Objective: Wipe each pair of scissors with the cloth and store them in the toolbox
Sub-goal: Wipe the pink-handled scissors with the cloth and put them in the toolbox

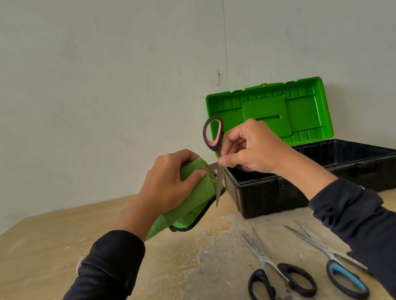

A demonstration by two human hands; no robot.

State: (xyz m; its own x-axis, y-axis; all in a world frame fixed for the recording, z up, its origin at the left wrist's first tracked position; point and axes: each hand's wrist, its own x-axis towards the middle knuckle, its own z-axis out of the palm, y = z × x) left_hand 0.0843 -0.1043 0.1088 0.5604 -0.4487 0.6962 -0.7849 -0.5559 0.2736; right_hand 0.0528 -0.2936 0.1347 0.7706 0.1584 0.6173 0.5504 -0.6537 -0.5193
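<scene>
While the left hand [171, 181] grips a green cloth [198, 195] around one blade, the right hand [252, 151] pinches pink-handled scissors [213, 135] above the table [54, 249], beside the open toolbox [320, 171]

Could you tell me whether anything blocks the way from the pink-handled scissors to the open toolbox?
Nothing visible does. The pink-handled scissors are held by the right hand just at the left end of the toolbox, whose green lid stands open. The left hand holds the green cloth around one blade, away from the box.
</scene>
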